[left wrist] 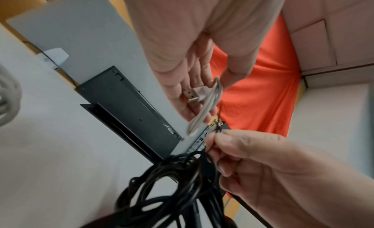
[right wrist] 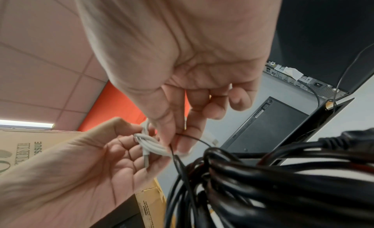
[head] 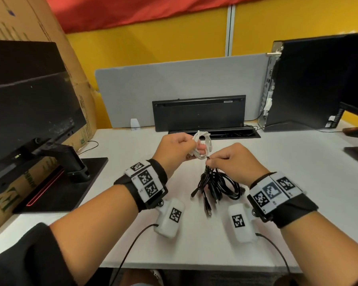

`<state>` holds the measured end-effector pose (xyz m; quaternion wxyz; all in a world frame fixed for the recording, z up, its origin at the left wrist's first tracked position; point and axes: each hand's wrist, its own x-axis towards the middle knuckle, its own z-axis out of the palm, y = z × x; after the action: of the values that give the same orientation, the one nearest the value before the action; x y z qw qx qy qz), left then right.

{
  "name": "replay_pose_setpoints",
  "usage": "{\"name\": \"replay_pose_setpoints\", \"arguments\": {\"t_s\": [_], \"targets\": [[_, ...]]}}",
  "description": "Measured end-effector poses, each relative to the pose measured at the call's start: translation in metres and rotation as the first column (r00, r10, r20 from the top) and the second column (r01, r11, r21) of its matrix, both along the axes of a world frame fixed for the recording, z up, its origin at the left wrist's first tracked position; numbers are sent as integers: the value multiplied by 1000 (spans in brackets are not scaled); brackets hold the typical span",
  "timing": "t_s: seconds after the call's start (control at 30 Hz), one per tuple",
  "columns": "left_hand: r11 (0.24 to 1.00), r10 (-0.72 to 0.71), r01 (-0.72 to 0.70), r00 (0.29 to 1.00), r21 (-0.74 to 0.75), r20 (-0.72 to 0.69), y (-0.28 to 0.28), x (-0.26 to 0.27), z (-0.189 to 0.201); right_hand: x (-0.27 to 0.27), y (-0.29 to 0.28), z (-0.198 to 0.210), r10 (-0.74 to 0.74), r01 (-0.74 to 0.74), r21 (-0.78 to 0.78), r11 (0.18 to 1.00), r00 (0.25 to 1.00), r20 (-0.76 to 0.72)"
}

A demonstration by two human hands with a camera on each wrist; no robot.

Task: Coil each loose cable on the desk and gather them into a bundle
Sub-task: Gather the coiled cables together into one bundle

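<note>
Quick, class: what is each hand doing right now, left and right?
Left hand: closed, gripping the coiled white cable.
Right hand: closed, pinching a thin black tie at the top of the black cable bundle.

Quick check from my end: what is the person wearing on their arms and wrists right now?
Bare forearms, dark sleeves pushed up near the elbows. Each wrist has a black strap carrying white blocks with black square code markers. A white camera pod with its own marker hangs under each wrist, trailing a thin black wire.

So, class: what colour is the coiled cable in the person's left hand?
White; the coiled cable in the left hand shows best in the head view.
</note>
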<state>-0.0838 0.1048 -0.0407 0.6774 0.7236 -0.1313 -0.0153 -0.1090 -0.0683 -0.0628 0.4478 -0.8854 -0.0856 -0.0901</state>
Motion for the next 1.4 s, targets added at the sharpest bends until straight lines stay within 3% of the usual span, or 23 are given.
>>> {"name": "replay_pose_setpoints", "arguments": {"t_s": [0.1, 0.33, 0.63, 0.77, 0.93, 1.1, 1.23, 1.4], "targets": [[999, -34, 35, 998, -7, 54, -2, -5, 1, -1, 2, 4, 6, -7, -33, 999, 1000, -18], [981, -97, 66, 981, 182, 169, 3, -13, -8, -4, 3, 9, 24, -25, -68, 997, 1000, -18], [948, -25, -69, 956, 309, 292, 5, -9, -12, -5, 8, 7, 50, -50, -37, 998, 999, -2], [852, -65, -158, 914, 499, 400, 3, -9, -5, -3, 4, 4, 15, -14, -20, 1000, 999, 28], [758, -126, -185, 900, 626, 417, 2, -10, 2, -1, -3, 0, -73, 76, 162, 984, 997, -22], [761, -91, -232, 886, 606, 454, -1, -9, -1, -3, -7, -7, -84, 112, 403, 908, 993, -86], [795, 53, -314, 889, 520, 455, -5, -3, -9, -5, -5, -11, -101, 127, 442, 888, 992, -82], [894, 172, -296, 920, 337, 351, -11, 0, -14, -4, -5, -16, -138, 154, 488, 859, 988, -69]]}}
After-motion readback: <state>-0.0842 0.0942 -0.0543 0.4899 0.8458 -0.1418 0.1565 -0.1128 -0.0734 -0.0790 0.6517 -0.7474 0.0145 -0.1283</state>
